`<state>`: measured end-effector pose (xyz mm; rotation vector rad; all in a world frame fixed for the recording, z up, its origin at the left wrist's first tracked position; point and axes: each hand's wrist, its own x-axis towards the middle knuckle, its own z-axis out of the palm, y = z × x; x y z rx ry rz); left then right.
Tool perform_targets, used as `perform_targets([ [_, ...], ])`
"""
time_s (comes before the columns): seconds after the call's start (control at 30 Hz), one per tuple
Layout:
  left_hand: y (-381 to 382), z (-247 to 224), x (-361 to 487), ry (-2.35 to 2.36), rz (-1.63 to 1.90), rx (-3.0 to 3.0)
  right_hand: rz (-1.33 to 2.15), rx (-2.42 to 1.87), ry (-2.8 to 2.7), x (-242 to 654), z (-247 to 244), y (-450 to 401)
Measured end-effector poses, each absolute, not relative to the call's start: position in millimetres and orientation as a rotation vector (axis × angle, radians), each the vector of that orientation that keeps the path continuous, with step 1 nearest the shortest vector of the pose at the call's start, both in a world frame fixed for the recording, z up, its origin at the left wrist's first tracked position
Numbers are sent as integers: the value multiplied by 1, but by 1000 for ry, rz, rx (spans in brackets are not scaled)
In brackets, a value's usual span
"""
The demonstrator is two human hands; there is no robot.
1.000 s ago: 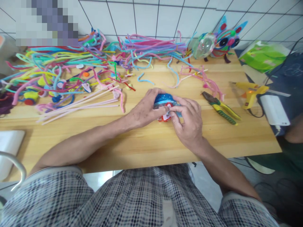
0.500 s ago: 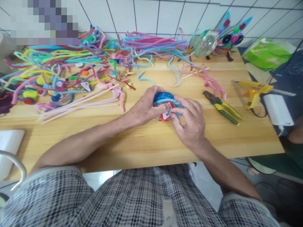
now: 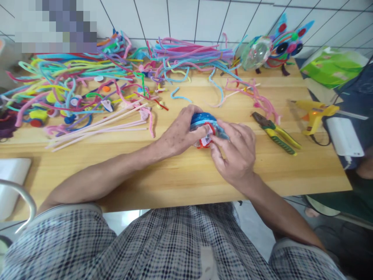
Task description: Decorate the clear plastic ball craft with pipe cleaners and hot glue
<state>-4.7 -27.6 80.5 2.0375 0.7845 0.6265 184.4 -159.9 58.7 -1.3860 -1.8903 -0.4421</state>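
Between my hands, above the wooden table [image 3: 175, 175], is a rounded craft piece [image 3: 204, 117] wrapped in dark and light blue pipe cleaners. A patch with a red border and a pale middle [image 3: 207, 137] sits on the side facing me. My left hand [image 3: 182, 130] wraps round the piece from the left, its thumb pressed on the patch. From the right, my right hand [image 3: 236, 149] holds the piece's edge, with thumb and index finger at the patch. The fingers hide much of the piece, and its underside cannot be seen.
Pliers [image 3: 274, 133] and a yellow glue gun [image 3: 316, 112] lie to the right, near a white box [image 3: 344, 136]. Loose pipe cleaners [image 3: 192, 52] fill the back and left. A decorated animal figure [image 3: 287, 48] stands at the back right. Pale sticks [image 3: 101, 128] lie left.
The view has shifted slightly. Both hands keep their hold on the blue craft piece, and the right fingers have moved a little at the red-edged patch.
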Motion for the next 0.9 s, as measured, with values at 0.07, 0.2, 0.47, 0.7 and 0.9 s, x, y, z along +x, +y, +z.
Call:
perform_targets([
  [0.07,-28,80,-5,792,633,2043,-478,-1399,-1901,182,57,-161],
  [0.2,-26,77,-4,801,638,2038,-521,-1440,-1901,177,58,-163],
  [0.47,-22,83,-5,808,576,1963,-513,-1473,-1901,177,60,-161],
  [0.7,-23,89,-4,852,535,1920,-537,-1439,-1923,177,61,-159],
  [0.9,-22,85,-4,835,548,1959,-576,-1447,-1927,176,62,-159],
])
